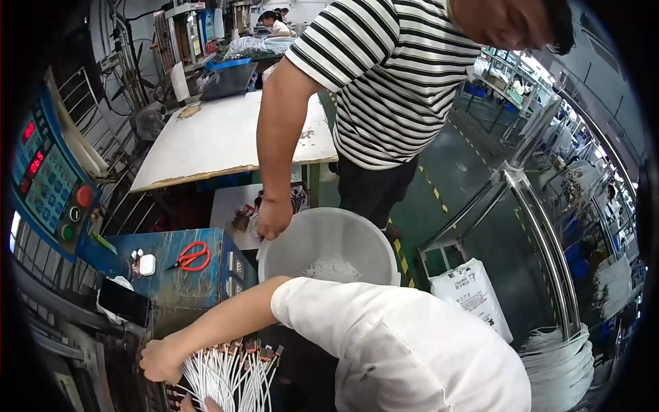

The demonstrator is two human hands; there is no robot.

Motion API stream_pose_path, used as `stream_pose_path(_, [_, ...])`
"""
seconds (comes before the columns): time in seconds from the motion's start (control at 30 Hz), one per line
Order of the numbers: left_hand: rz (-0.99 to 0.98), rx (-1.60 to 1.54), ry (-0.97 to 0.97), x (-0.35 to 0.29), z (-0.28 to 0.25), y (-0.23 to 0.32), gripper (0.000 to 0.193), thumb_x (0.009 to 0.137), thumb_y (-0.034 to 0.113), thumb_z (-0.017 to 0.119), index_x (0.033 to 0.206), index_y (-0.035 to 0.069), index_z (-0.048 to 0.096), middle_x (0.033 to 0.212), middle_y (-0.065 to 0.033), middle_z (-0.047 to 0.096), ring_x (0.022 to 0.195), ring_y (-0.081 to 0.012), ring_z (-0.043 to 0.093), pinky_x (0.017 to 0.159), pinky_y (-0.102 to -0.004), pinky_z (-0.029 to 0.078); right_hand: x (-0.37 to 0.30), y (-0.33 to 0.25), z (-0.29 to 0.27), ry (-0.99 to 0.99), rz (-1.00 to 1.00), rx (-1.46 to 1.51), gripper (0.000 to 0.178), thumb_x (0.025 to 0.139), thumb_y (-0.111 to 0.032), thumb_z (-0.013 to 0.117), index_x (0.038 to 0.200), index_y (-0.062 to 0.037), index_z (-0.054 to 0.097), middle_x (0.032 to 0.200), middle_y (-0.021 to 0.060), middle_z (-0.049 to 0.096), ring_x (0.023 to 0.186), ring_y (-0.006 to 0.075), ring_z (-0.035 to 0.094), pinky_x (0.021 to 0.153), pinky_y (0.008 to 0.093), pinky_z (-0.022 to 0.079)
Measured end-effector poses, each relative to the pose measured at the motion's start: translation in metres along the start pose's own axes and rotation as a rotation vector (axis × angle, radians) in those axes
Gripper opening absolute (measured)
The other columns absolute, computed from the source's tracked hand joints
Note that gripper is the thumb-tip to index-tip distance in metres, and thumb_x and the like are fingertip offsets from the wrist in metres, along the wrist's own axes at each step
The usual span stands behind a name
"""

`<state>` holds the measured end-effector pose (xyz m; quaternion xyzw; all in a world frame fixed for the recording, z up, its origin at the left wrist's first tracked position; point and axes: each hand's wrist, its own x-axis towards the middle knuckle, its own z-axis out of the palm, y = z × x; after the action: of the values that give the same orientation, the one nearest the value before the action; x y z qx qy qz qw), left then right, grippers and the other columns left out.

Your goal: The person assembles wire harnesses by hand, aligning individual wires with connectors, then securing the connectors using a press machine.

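Note:
My right arm, in a white sleeve, reaches across to the lower left. My right hand (162,360) is closed, fingers curled down beside a dark machine edge; whatever they hold is hidden. Only fingertips of my left hand (199,405) show at the bottom edge, closed around part of a bundle of white cables (223,374). The cables fan out below my right forearm, with orange and dark connectors (266,353) at their far ends. Beyond my arm stands a grey plastic tub (288,240) with small whitish translucent pieces (333,268) at its bottom.
Red-handled scissors (195,257), a white case (147,265) and a dark phone (123,301) lie left. A control panel (51,178) stands behind them. A person in a striped shirt (384,82) holds a closed hand at the tub rim. Right are a white sack (473,295), metal rails and coiled cable (559,367).

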<state>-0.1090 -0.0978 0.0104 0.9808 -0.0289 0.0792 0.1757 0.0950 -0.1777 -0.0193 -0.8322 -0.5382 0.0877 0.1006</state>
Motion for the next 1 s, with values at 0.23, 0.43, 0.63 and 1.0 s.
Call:
stream_pose_path(0.23, [0.006, -0.028, 0.001, 0.005, -0.007, 0.013, 0.053, 0.093, 0.037, 0.062, 0.124, -0.007, 0.061, 0.121, -0.0300, 0.060, 0.110, -0.0451, 0.055, 0.098, -0.0498, 0.041, 0.018, 0.002, -0.013, -0.267, -0.131, 0.146, 0.036, 0.079, -0.017, 0.058, 0.101, 0.0077, 0.070, 0.112, 0.0292, 0.066, 0.100, 0.0403, 0.063, 0.082, 0.0503, 0.049])
stream_pose_path(0.43, [-0.017, 0.029, -0.050, -0.001, -0.016, 0.022, 0.049, 0.095, 0.035, 0.061, 0.119, -0.008, 0.062, 0.116, -0.0307, 0.063, 0.097, -0.0468, 0.060, 0.089, -0.0489, 0.047, 0.049, 0.017, -0.005, -0.192, -0.104, 0.416, 0.034, 0.080, -0.013, 0.054, 0.099, 0.0107, 0.069, 0.107, 0.0305, 0.067, 0.094, 0.0407, 0.063, 0.080, 0.0486, 0.049])
stream_pose_path(0.63, [0.112, -0.033, 0.222, 0.004, -0.003, -0.029, 0.011, 0.092, 0.004, 0.058, 0.085, -0.004, 0.058, 0.077, -0.0206, 0.050, 0.074, -0.0419, 0.050, 0.066, -0.0482, 0.040, 0.070, -0.002, -0.010, 0.251, -0.028, 0.500, 0.031, 0.080, -0.014, 0.052, 0.098, 0.0024, 0.071, 0.099, 0.0261, 0.069, 0.098, 0.0398, 0.066, 0.083, 0.0463, 0.052])
stream_pose_path(1.0, [0.069, 0.054, 0.344, 0.085, 0.002, -0.108, 0.022, 0.089, 0.015, 0.063, 0.074, -0.001, 0.064, 0.073, -0.0171, 0.064, 0.073, -0.0352, 0.063, 0.072, -0.0428, 0.053, 0.117, 0.048, -0.032, 0.413, 0.079, 0.155, 0.033, 0.095, -0.020, 0.056, 0.126, -0.0098, 0.060, 0.120, 0.0121, 0.064, 0.111, 0.0277, 0.059, 0.097, 0.0376, 0.047])
